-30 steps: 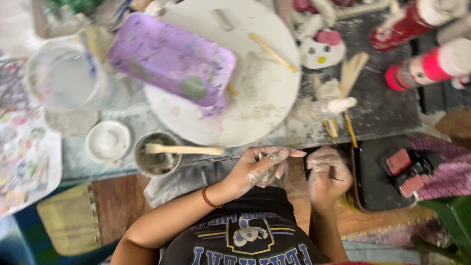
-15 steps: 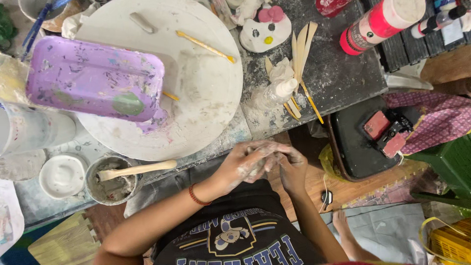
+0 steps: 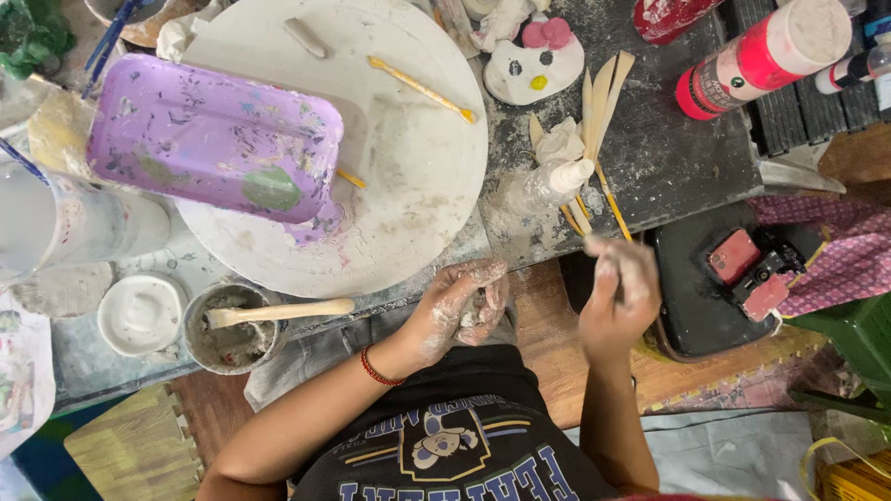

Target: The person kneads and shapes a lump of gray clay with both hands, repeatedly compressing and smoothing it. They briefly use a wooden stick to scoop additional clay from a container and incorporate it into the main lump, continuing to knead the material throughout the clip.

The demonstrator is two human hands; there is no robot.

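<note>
While both hands work below the table edge, findings are as follows.
Clay lump (image 3: 471, 312): small, pale and wet, cupped in the left hand, just off the near table edge above the lap.
Left hand (image 3: 459, 306): clay-smeared, grip curled closed around the lump; red bracelet (image 3: 376, 367) at the wrist.
Right hand (image 3: 617, 292): raised near the wooden tools, blurred; cannot tell how its grip stands.
Wooden modelling tools (image 3: 599, 102): fanned on the table (image 3: 668, 148), beside a small squeeze bottle (image 3: 548, 186).
Round board (image 3: 408, 167): white, carrying a purple tray (image 3: 213, 139) and a yellow brush (image 3: 422, 90).
Slip cup (image 3: 223, 329): left of the left hand, wooden stick (image 3: 278, 313) resting across it.
White lid (image 3: 141, 314): just beside the cup.
</note>
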